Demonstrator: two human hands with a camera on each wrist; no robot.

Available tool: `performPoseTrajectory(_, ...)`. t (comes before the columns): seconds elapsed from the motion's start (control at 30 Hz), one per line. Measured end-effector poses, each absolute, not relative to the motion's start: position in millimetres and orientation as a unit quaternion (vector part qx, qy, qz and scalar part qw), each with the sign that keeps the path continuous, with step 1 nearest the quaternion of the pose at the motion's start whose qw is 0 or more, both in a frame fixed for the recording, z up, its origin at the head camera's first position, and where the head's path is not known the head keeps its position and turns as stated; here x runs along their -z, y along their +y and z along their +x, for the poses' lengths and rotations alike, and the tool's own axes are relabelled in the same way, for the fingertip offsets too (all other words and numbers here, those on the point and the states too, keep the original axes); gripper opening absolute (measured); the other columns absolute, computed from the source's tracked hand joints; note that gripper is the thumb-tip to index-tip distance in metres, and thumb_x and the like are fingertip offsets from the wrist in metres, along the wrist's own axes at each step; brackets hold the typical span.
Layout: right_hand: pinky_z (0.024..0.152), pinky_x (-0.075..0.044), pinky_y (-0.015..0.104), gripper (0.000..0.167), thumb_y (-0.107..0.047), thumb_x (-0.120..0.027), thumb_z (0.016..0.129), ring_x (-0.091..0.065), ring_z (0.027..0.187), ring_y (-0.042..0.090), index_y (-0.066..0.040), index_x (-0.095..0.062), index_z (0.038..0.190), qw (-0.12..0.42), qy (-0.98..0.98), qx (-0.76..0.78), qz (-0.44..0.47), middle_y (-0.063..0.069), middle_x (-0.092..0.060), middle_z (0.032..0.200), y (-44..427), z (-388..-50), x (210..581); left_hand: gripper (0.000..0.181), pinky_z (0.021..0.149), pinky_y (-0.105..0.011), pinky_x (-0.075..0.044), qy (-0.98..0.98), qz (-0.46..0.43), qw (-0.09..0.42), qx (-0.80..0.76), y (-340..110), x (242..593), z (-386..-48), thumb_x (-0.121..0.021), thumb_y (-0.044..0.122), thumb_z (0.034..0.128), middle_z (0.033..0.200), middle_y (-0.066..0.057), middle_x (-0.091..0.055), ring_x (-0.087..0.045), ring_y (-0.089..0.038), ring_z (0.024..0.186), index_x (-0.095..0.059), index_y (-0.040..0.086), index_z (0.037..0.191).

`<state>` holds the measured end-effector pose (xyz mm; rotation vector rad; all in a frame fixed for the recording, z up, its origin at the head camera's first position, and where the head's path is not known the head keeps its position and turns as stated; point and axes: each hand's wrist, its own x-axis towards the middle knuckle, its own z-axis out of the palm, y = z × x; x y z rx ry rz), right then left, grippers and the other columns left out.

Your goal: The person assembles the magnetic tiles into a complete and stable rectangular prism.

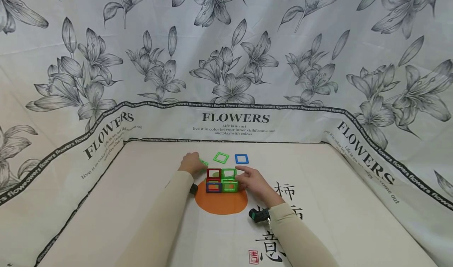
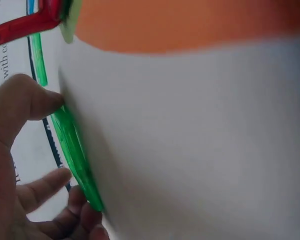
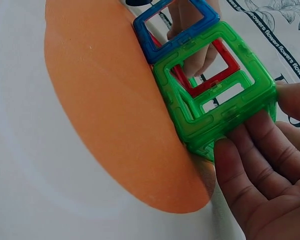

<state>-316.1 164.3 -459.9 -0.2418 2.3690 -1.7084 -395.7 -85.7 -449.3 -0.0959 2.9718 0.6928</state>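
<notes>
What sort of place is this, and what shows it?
Probably a curtained-off play or work area: flower-printed fabric rises on three sides, a pale surface carries an orange circle, and colored square frames stand joined there.

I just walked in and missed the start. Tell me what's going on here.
A person's left hand grips a loose green piece, apart from a small structure built of red, blue and green frames. The right hand holds that structure at its green side. It stands on the far part of an orange circle, with a green square and a blue square lying beyond it.
</notes>
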Motion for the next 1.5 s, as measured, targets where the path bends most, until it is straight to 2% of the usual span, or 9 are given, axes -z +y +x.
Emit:
performPoseTrajectory(0.17, 0.077, -0.057, 0.035, 0.053, -0.019, -0.058, 0.096, -0.065, 0.075, 0.021, -0.007, -0.043, 0.145, 0.106, 0.806, 0.576, -0.085, 0.019, -0.07, 0.1, 164.1, -315.9, 460.7, 0.062, 0.083, -0.042, -0.05, 0.964, -0.057, 0.082, -0.246, -88.4, 444.1, -391.2, -0.077, 0.038, 0.0745, 0.104, -0.014, -0.06, -0.052, -0.027, 0.089, -0.055, 0.0, 0.118)
performPoseTrajectory(0.37, 0.078, -0.058, 0.036, 0.054, -0.018, -0.058, 0.096, -0.065, 0.076, 0.021, -0.007, -0.041, 0.146, 0.114, 0.802, 0.58, -0.088, 0.019, -0.07, 0.1, 164.2, -316.2, 460.1, 0.055, 0.077, -0.038, -0.049, 0.966, -0.044, 0.086, -0.239, -92.7, 444.4, -389.1, -0.076, 0.037, 0.0752, 0.1, -0.012, -0.059, -0.051, -0.025, 0.088, -0.057, 0.001, 0.112)
performPoseTrajectory(0.67, 0.079, -0.057, 0.035, 0.054, -0.019, -0.058, 0.096, -0.065, 0.076, 0.018, -0.008, -0.041, 0.147, 0.117, 0.798, 0.586, -0.078, 0.015, -0.071, 0.099, 165.2, -314.8, 456.7, 0.062, 0.081, -0.039, -0.048, 0.97, -0.008, 0.064, -0.235, -101.4, 448.3, -385.1, -0.075, 0.034, 0.073, 0.105, -0.014, -0.056, -0.05, -0.025, 0.091, -0.053, -0.002, 0.118)
performPoseTrajectory(0.9, 0.082, -0.057, 0.041, 0.056, -0.017, -0.057, 0.097, -0.063, 0.083, 0.034, -0.004, -0.037, 0.148, 0.121, 0.796, 0.586, -0.089, 0.022, -0.069, 0.1, 167.7, -314.4, 453.5, 0.067, 0.088, -0.038, -0.05, 0.965, 0.017, 0.073, -0.253, -104.5, 449.2, -384.0, -0.078, 0.03, 0.0726, 0.111, -0.012, -0.056, -0.053, -0.023, 0.093, -0.05, 0.001, 0.125)
performPoseTrajectory(1.0, 0.081, -0.057, 0.039, 0.055, -0.015, -0.057, 0.097, -0.063, 0.08, 0.032, -0.003, -0.038, 0.147, 0.119, 0.795, 0.588, -0.09, 0.02, -0.07, 0.099, 167.2, -314.8, 454.5, 0.064, 0.088, -0.037, -0.051, 0.964, 0.029, 0.077, -0.255, -104.8, 449.2, -379.5, -0.079, 0.028, 0.0728, 0.106, -0.011, -0.057, -0.054, -0.022, 0.092, -0.051, 0.001, 0.124)
performPoseTrajectory(1.1, 0.078, -0.057, 0.035, 0.055, -0.016, -0.057, 0.096, -0.062, 0.076, 0.021, -0.006, -0.039, 0.147, 0.118, 0.794, 0.591, -0.085, 0.016, -0.071, 0.098, 166.8, -315.5, 457.9, 0.062, 0.086, -0.037, -0.051, 0.961, 0.046, 0.083, -0.259, -105.9, 448.7, -372.1, -0.08, 0.027, 0.0727, 0.104, -0.009, -0.058, -0.054, -0.022, 0.09, -0.052, 0.002, 0.122)
performPoseTrajectory(1.17, 0.079, -0.057, 0.036, 0.055, -0.017, -0.057, 0.097, -0.062, 0.077, 0.021, -0.005, -0.038, 0.148, 0.121, 0.794, 0.59, -0.085, 0.018, -0.07, 0.1, 167.0, -315.1, 458.0, 0.063, 0.086, -0.038, -0.052, 0.958, 0.064, 0.088, -0.265, -107.7, 447.7, -366.6, -0.078, 0.026, 0.0722, 0.107, -0.01, -0.06, -0.055, -0.022, 0.091, -0.052, 0.003, 0.125)
performPoseTrajectory(1.33, 0.083, -0.056, 0.042, 0.056, -0.018, -0.056, 0.097, -0.065, 0.083, 0.028, -0.003, -0.036, 0.148, 0.119, 0.792, 0.593, -0.089, 0.023, -0.069, 0.105, 168.5, -314.9, 459.3, 0.067, 0.092, -0.043, -0.052, 0.943, 0.115, 0.104, -0.293, -113.6, 444.7, -354.3, -0.075, 0.024, 0.0684, 0.121, -0.012, -0.061, -0.058, -0.024, 0.101, -0.051, 0.009, 0.129)
performPoseTrajectory(1.5, 0.083, -0.057, 0.04, 0.054, -0.018, -0.058, 0.096, -0.067, 0.084, 0.026, -0.006, -0.041, 0.146, 0.114, 0.795, 0.59, -0.083, 0.02, -0.069, 0.105, 170.0, -314.9, 461.3, 0.066, 0.098, -0.043, -0.049, 0.93, 0.158, 0.117, -0.31, -117.0, 446.7, -346.5, -0.075, 0.022, 0.0678, 0.124, -0.008, -0.061, -0.057, -0.022, 0.113, -0.052, 0.015, 0.129)
